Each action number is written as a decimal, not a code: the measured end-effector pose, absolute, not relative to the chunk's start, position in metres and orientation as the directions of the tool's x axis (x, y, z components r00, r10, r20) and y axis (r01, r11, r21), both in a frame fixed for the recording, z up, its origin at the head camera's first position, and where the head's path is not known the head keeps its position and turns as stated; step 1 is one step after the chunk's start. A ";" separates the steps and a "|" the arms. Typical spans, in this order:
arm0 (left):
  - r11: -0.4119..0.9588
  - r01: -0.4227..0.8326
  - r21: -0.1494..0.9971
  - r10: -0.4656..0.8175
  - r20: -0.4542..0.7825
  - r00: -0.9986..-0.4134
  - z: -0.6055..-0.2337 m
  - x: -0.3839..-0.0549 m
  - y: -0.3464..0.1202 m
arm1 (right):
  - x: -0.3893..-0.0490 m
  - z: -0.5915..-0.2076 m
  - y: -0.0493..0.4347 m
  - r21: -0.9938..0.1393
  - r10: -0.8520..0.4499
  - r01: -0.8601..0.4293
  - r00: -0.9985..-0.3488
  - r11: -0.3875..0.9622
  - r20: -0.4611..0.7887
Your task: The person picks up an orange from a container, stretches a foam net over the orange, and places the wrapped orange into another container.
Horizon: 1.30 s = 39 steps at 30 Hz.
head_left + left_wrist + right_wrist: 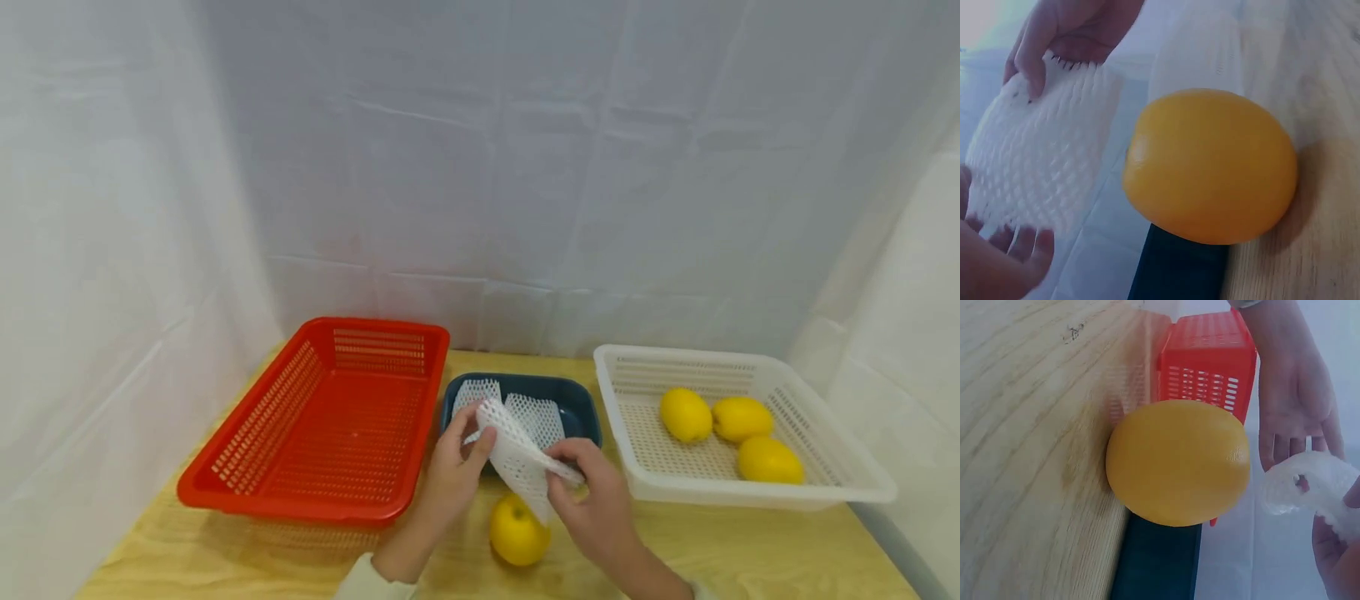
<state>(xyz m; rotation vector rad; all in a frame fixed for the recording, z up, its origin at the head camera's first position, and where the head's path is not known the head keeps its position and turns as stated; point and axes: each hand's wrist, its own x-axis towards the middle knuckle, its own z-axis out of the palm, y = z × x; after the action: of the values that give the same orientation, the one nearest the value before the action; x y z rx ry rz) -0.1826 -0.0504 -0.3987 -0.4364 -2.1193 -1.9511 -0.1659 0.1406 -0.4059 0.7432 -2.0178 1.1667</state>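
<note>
My left fingers and right fingers pinch the white foam net, probably light, soft, tearable, best held by its rim; yellow fruit sits below them.

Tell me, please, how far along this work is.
Seemingly done: one yellow fruit set on the table. In hand: left hand and right hand hold a mesh sleeve. Remaining, probably: sleeving that bare fruit and three bare fruits in the white basket; spare sleeves lie in the blue tray.
</note>
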 end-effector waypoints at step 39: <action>-0.269 -0.070 0.961 0.236 -0.005 -0.972 -0.405 -0.180 -0.051 | -0.184 -0.399 0.147 -0.926 -0.303 -0.371 -0.876 -0.076 0.376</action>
<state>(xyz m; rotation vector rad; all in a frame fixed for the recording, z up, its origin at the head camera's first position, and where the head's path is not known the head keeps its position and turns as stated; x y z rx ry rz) -0.1798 -0.0512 -0.4051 -0.2320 -1.9993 -2.6586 -0.1839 0.1474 -0.3995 0.7674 -2.1010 2.1354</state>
